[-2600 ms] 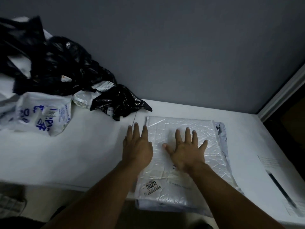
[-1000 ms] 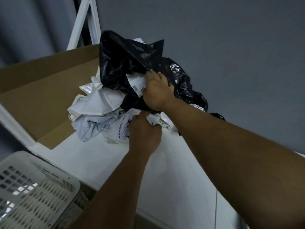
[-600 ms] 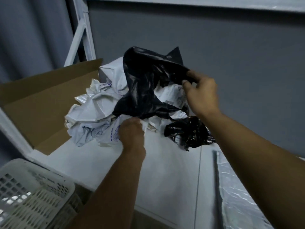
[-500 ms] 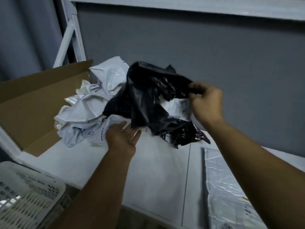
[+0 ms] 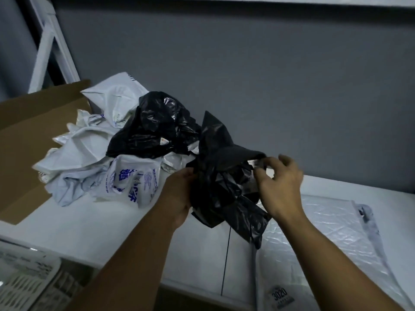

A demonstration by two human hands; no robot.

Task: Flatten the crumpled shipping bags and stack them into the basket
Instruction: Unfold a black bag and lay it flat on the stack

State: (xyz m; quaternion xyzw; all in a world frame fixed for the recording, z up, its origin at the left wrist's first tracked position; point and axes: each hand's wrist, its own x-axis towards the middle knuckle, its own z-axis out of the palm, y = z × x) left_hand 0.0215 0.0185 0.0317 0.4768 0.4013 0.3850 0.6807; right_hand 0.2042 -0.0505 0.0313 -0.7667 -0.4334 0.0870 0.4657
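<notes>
One black bag (image 5: pixel 219 187), crumpled, long axis near-vertical

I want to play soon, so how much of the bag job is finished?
Done: flattened bags lie stacked on the table. In hand: the left hand and right hand hold one crumpled black bag above the table. Left: the crumpled pile behind it, plus moving everything to the basket, whose visible corner shows no bags.

Left hand (image 5: pixel 177 196) partly hidden behind black bag (image 5: pixel 215 189), basket (image 5: pixel 27 281) blurred, cut off at lower-left corner
</notes>
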